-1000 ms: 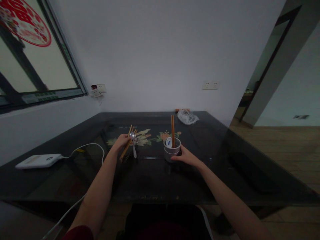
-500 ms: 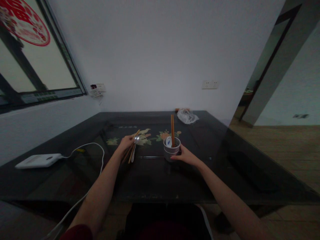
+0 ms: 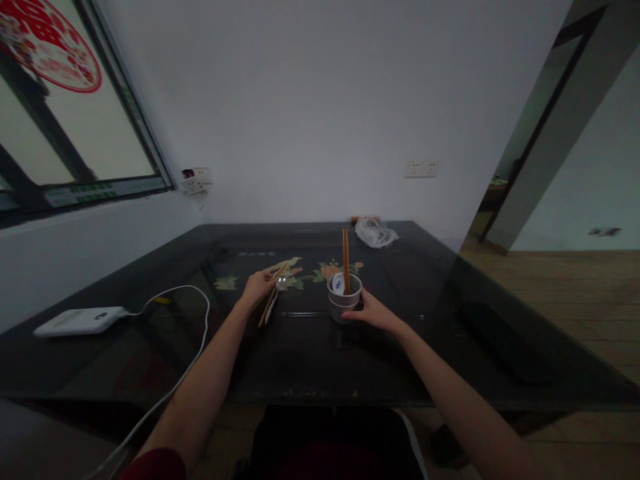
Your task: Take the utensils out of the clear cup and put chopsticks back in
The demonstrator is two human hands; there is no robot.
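Your left hand (image 3: 259, 287) pinches chopsticks (image 3: 265, 312) and a spoon (image 3: 281, 283), and to its right your right hand (image 3: 370, 312) grips the cup (image 3: 343, 304), so brace that cup steady and squeeze spoon and chopsticks together!

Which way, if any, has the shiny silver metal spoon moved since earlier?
Yes, the spoon shifted right against the multicoloured flower print on the black table.

Dark table, glossy top; we note flowers printed toward its 12 o'clock. Counting from the centre of the table (image 3: 310, 367), we log: grey cup (image 3: 343, 309), upright, just toward 3; crumpled plastic bag (image 3: 375, 233) at 1, near the far edge; flat white device (image 3: 80, 321) at 9, white cable (image 3: 207, 313) looping from it.
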